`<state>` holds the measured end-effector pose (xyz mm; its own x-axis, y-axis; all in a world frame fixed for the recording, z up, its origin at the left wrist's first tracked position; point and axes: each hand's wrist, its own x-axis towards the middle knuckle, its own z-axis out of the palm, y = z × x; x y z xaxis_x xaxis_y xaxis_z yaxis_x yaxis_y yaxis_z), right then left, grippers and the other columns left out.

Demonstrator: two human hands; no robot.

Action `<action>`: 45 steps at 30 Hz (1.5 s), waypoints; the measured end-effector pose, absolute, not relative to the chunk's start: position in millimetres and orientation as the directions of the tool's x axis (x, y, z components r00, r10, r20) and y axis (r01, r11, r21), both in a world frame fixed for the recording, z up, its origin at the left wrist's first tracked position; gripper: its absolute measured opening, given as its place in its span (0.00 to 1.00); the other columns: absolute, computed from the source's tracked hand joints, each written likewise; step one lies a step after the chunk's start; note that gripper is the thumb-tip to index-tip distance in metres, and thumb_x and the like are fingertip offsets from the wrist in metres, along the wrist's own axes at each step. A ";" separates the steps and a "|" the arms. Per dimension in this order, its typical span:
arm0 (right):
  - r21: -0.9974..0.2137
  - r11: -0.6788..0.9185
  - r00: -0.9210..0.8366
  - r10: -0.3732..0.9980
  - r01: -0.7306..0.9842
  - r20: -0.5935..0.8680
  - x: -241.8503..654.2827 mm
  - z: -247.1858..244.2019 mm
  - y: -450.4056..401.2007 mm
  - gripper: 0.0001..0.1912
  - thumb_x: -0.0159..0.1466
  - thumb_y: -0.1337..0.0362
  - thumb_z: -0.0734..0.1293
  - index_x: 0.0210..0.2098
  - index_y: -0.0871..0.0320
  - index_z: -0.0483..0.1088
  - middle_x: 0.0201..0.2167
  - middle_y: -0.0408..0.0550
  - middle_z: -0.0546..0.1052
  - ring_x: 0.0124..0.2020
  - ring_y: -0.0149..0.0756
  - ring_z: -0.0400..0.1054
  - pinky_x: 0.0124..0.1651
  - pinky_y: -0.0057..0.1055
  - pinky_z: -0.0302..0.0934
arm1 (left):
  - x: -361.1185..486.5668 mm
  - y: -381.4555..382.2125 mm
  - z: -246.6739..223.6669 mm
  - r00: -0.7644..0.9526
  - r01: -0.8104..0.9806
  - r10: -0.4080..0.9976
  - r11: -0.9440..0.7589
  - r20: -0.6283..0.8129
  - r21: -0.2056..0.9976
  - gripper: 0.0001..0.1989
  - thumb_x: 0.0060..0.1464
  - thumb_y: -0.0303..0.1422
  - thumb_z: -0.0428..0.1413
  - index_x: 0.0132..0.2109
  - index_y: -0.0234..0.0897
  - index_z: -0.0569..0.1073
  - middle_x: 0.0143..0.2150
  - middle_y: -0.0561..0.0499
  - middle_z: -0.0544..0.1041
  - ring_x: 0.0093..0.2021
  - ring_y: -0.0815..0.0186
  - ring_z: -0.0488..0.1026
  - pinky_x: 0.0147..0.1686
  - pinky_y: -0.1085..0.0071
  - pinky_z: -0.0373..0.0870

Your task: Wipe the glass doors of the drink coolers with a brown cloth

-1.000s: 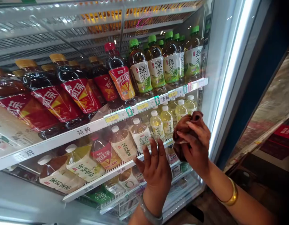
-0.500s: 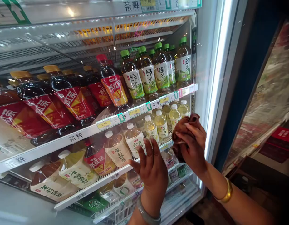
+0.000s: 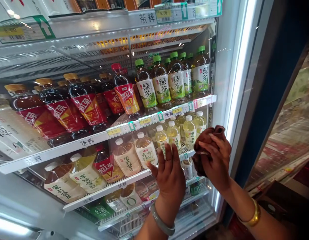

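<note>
My right hand (image 3: 218, 159) grips a bunched brown cloth (image 3: 204, 141) near the right side of a lit drinks fridge. Part of the cloth is covered by the fingers. My left hand (image 3: 171, 178) is raised to the left of it, fingers stretched out and palm toward the fridge, holding nothing. Faint reflections over the shelves suggest a glass pane in front of the bottles; whether the left palm touches it I cannot tell. Behind the hands stand pale yellow drink bottles (image 3: 190, 130) with white caps.
Green-capped tea bottles (image 3: 176, 80) and red-labelled bottles (image 3: 88, 103) line the shelf above, whose white front edge (image 3: 96, 138) carries price tags. Lower shelves hold more bottles. A bright light strip (image 3: 241, 66) and dark blue frame (image 3: 267, 90) run down the right side.
My right hand with the cloth has shifted slightly right and down in view. The left hand remains spread, also a little further right. The view has tilted, showing more of the upper shelf.
</note>
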<state>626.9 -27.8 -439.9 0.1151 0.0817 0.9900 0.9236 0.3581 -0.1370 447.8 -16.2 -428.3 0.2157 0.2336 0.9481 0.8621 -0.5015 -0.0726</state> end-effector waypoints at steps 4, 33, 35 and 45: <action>-0.067 0.429 0.026 0.099 0.901 0.995 619.8 -441.7 -29.4 0.19 0.65 0.74 0.71 0.52 0.49 0.78 0.60 0.49 0.74 0.72 0.53 0.61 0.71 0.57 0.65 | 460.7 -14.9 -427.8 0.197 0.864 0.216 -0.498 0.956 -0.066 0.36 0.68 0.22 0.47 0.79 0.35 0.48 0.76 0.41 0.59 0.81 0.63 0.37 0.78 0.51 0.20; -0.156 0.441 0.176 -0.003 0.884 0.984 696.7 -448.1 -18.1 0.17 0.69 0.69 0.70 0.56 0.53 0.76 0.60 0.55 0.75 0.72 0.55 0.62 0.73 0.60 0.58 | 567.0 -16.2 -419.5 0.445 0.737 0.149 -0.622 0.883 -0.266 0.29 0.68 0.27 0.48 0.73 0.27 0.63 0.76 0.43 0.64 0.81 0.62 0.46 0.80 0.57 0.33; -0.086 0.447 0.092 0.009 0.891 0.996 708.7 -439.7 -15.8 0.14 0.69 0.67 0.70 0.54 0.52 0.76 0.57 0.54 0.77 0.70 0.55 0.65 0.73 0.59 0.60 | 573.3 -16.5 -419.2 0.426 0.757 0.173 -0.606 0.888 -0.245 0.29 0.68 0.26 0.48 0.74 0.27 0.63 0.76 0.42 0.63 0.81 0.61 0.47 0.80 0.56 0.34; -0.140 0.327 0.157 -0.027 0.935 0.987 756.5 -429.2 -10.7 0.17 0.69 0.64 0.69 0.57 0.51 0.75 0.64 0.54 0.72 0.73 0.62 0.59 0.73 0.61 0.57 | 590.2 -11.6 -406.9 0.448 0.768 0.156 -0.572 0.880 -0.289 0.31 0.66 0.24 0.46 0.75 0.28 0.61 0.78 0.44 0.60 0.82 0.58 0.43 0.80 0.49 0.31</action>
<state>756.5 -10.7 -429.2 0.1574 -0.0274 0.9872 0.9347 0.3268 -0.1399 590.2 -11.6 -406.9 0.4478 0.1558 0.8804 0.7676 -0.5719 -0.2893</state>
